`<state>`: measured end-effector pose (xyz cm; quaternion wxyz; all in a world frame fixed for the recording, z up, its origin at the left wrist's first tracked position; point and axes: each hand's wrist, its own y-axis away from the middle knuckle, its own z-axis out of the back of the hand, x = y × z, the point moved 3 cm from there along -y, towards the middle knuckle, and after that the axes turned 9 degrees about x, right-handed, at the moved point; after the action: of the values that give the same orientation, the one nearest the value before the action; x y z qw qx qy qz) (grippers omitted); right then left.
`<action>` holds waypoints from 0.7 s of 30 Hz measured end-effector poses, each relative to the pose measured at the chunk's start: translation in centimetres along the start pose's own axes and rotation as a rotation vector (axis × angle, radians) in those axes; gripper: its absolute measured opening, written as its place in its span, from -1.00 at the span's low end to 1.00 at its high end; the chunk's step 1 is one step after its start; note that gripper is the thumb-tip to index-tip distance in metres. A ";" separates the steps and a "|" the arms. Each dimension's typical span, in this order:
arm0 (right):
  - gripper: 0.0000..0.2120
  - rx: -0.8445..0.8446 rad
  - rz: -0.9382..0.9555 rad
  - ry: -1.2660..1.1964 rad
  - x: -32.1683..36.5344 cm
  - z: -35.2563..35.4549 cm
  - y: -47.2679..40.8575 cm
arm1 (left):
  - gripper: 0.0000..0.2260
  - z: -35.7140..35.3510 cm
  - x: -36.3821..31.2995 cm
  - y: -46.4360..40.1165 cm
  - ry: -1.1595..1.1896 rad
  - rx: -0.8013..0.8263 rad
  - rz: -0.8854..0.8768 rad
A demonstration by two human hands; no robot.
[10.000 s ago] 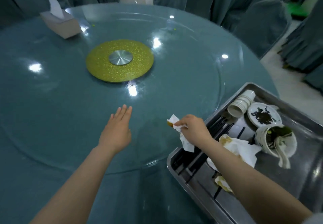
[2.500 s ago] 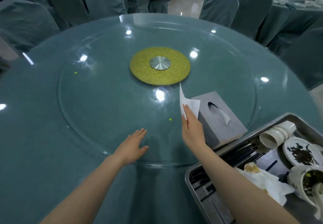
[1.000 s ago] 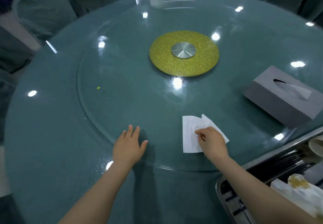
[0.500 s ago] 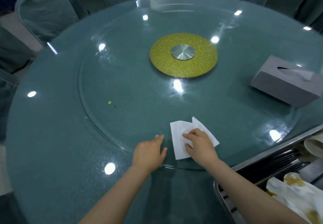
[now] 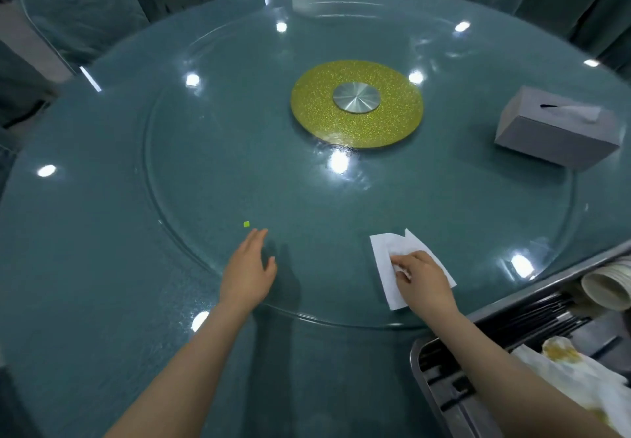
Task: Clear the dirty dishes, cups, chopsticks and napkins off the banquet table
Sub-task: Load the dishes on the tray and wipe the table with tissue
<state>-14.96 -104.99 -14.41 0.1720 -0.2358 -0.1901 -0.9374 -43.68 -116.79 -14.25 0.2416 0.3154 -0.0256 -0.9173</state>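
Wiping with a white napkin (image 5: 387, 266) pinched under my right hand (image 5: 421, 278), left hand (image 5: 251, 272) flat and open on the bench (image 5: 102, 232), I reckon only a green crumb (image 5: 246, 224) remains, with cups (image 5: 606, 289), chopsticks (image 5: 532, 318) and soiled napkins (image 5: 577, 369) already in the steel tray (image 5: 418, 357).

The big round table (image 5: 85, 266) has a blue-green top with a round glass plate (image 5: 341, 205) lying on it. On the glass, a yellow disc (image 5: 317, 113) sits in the middle, a grey tissue box (image 5: 553, 140) at three o'clock, a white napkin (image 5: 384, 256) at five o'clock, and a tiny green crumb (image 5: 246, 224) at seven o'clock.
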 end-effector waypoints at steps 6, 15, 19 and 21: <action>-0.72 0.045 0.089 -0.150 3.0 -1.9 -0.1 | -0.13 1.4 3.7 -0.7 -0.057 0.036 0.139; -0.73 0.006 0.161 -0.623 8.8 -3.2 -1.3 | 0.13 -0.3 5.1 0.4 -0.344 0.390 0.133; -0.76 0.064 0.214 -0.534 11.3 -4.9 -2.4 | 0.09 -0.5 3.9 1.5 -0.285 0.435 0.076; -0.75 0.091 0.228 -0.446 12.1 -5.7 -3.0 | 0.02 0.0 3.6 1.9 -0.243 0.449 0.029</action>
<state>-28.34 -107.73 -13.75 0.2407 -0.4486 -0.2375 -0.8273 -45.33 -120.14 -15.95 0.1738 0.2483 -0.2619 -0.9163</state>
